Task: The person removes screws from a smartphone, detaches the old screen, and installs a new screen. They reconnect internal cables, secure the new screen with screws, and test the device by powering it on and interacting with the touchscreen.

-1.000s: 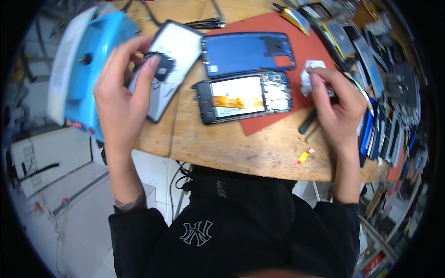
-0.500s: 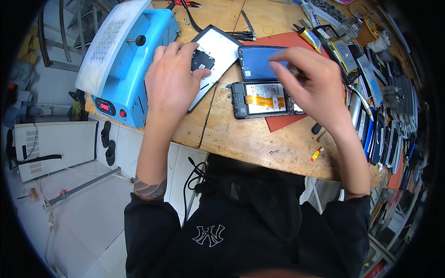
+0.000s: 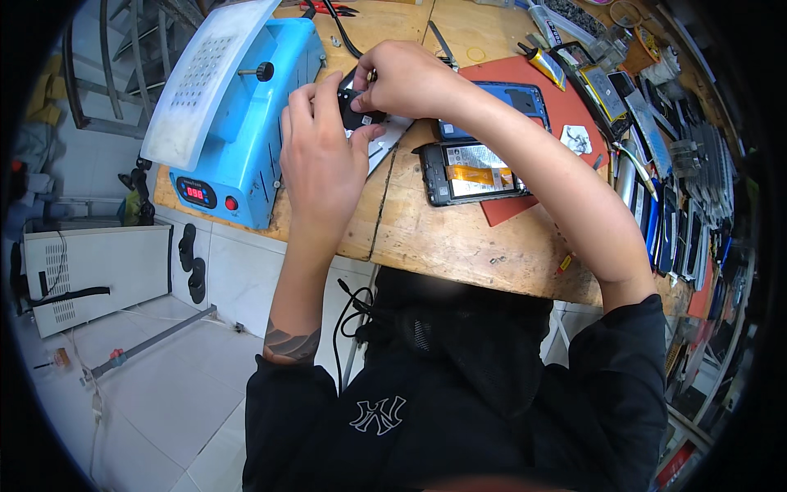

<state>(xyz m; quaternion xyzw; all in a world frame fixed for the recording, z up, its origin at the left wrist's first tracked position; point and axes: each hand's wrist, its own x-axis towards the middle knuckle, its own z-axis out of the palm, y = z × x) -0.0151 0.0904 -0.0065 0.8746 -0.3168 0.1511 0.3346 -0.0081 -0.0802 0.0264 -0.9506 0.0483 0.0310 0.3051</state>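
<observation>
My left hand is closed round the edge of a small black plastic phone cover piece, thumb along its near side. That piece is over a white dark-rimmed tray. My right hand reaches across to it, thumb and fingers pinched against the piece's top. A small tool with a gold-coloured end pokes out of the right hand; the rest of it is hidden. Right of the tray lies an opened phone, its battery and orange ribbon cable showing. Behind it is a blue phone panel, partly covered by my right forearm.
A blue heating machine with a white perforated top stands on the left. Under the phone parts lies a red mat with a crumpled white scrap. Glue tubes and many phone parts crowd the right side. A yellow-red piece is near the front edge.
My right hand has swung left from above the blue panel to the black piece in my left hand. The white scrap on the mat has come into view. The view has shifted slightly.
</observation>
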